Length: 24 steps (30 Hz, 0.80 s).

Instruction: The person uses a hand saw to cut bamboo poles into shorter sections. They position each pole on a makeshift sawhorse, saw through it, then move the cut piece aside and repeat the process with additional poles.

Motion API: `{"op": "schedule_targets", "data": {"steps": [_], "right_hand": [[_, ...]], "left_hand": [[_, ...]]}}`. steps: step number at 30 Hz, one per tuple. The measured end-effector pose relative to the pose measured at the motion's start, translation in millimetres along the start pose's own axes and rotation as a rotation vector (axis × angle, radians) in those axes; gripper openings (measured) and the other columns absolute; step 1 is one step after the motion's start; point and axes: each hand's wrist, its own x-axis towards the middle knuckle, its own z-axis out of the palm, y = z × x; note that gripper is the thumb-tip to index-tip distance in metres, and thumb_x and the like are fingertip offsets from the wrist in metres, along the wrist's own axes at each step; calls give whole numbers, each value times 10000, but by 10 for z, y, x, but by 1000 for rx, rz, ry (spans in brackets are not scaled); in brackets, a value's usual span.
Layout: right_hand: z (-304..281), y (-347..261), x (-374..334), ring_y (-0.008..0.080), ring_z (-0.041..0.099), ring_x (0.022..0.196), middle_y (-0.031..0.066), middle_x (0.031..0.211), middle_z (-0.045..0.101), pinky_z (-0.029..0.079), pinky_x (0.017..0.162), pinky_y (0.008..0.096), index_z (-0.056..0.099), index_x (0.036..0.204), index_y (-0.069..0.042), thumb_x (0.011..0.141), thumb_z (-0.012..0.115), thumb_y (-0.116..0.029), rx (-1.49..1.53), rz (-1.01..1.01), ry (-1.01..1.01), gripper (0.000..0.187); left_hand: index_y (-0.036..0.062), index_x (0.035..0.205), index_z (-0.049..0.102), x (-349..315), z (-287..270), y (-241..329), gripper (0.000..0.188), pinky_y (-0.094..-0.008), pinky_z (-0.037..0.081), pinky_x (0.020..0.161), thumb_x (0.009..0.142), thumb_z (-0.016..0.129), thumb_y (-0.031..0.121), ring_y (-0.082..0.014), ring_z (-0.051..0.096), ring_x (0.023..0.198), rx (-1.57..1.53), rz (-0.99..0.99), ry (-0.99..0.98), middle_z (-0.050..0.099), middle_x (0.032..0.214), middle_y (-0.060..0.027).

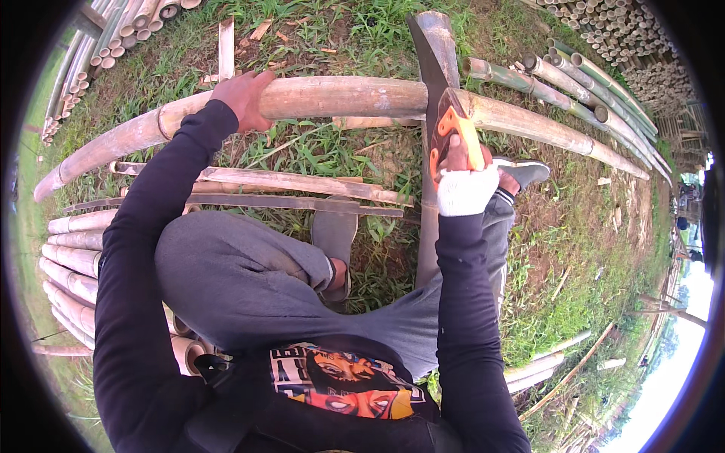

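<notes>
A long bamboo pole [340, 98] is lying crosswise over the grass, resting on an upright wooden post [438, 45] in front of the person. The left hand [245, 98] is pressing down on the pole's near side, fingers curled over its top. The right hand [464, 181], wrapped in a white bandage, is closing tightly around the orange handle of a saw [453, 132], whose frame is sitting against the pole beside the post. Split bamboo slats [294, 185] are lying just below the pole. Grass [574, 226] is covering the ground outdoors, and stacks of cut bamboo [619, 30] are standing around the edges.
</notes>
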Motion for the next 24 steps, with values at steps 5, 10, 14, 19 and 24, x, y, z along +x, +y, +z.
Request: {"op": "schedule_targets", "data": {"steps": [5, 10, 14, 19, 24], "right_hand": [[-156, 74, -313, 90, 552, 485, 25, 658, 615, 431, 443, 247, 634, 1026, -27, 979, 746, -227, -93, -27, 26, 234], [-952, -71, -2013, 105, 599, 574, 35, 642, 584, 495, 552, 281, 539, 935, -45, 972, 705, -209, -376, -60, 40, 237], [-675, -61, -1516, 118, 580, 575, 40, 645, 581, 507, 568, 276, 540, 904, -34, 966, 708, -184, -178, 1, 87, 233], [-64, 214, 4, 49, 489, 438, -12, 612, 591, 382, 416, 223, 663, 1036, -16, 996, 736, -257, -161, -146, 41, 255], [-545, 109, -1050, 106, 569, 612, 53, 749, 634, 458, 563, 276, 612, 1007, -11, 980, 733, -208, -338, -77, 49, 233]], "left_hand": [[107, 1407, 499, -30, -43, 30, 914, -503, 542, 904, 624, 883, 379, -431, 665, 1077, -6, 15, -3, 641, 1194, -230], [111, 1410, 498, 3, 44, -3, 911, -510, 549, 879, 626, 879, 376, -436, 675, 1041, 10, 29, 23, 653, 1158, -224], [110, 1388, 502, 11, 73, -22, 882, -509, 558, 890, 639, 881, 381, -418, 674, 1064, 15, 32, 39, 657, 1155, -202], [122, 1404, 515, -9, -13, 16, 916, -501, 547, 913, 615, 888, 400, -432, 675, 1052, 1, 12, 20, 665, 1137, -213], [122, 1385, 511, -15, -52, 35, 896, -509, 552, 883, 622, 888, 402, -426, 687, 1022, 34, 35, 40, 679, 1109, -206]]}}
